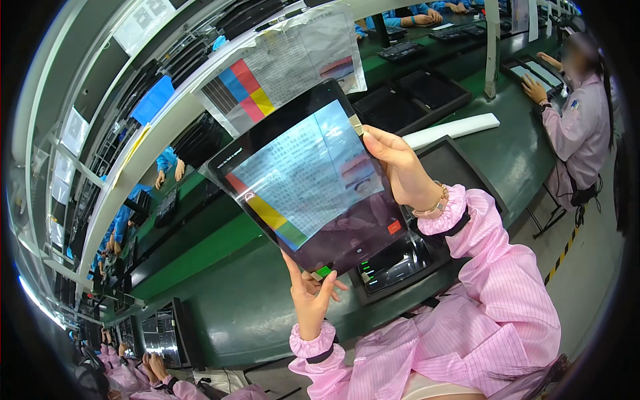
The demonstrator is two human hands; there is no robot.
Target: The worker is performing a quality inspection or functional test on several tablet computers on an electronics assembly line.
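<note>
A black tablet (307, 180) is held up at a tilt in front of me. Its lit screen shows a picture of a printed chart, with a red button near one corner. My right hand (402, 170) grips its right edge, thumb on the front beside a small tan tab. Below, my left hand (312, 293) pinches the bottom edge near a green sticker, fingers partly behind it. Behind the tablet hangs the printed chart (280, 70) with red, blue and yellow blocks. Another device with a lit screen (393, 270) lies in a black tray (427, 280) under my right forearm.
The green bench (240, 313) curves across the view. Black trays (427, 93) and a white foam strip (460, 130) lie beyond my right hand. A metal shelf frame (100, 220) runs along the left. Co-workers in pink (580, 127) and blue sit around.
</note>
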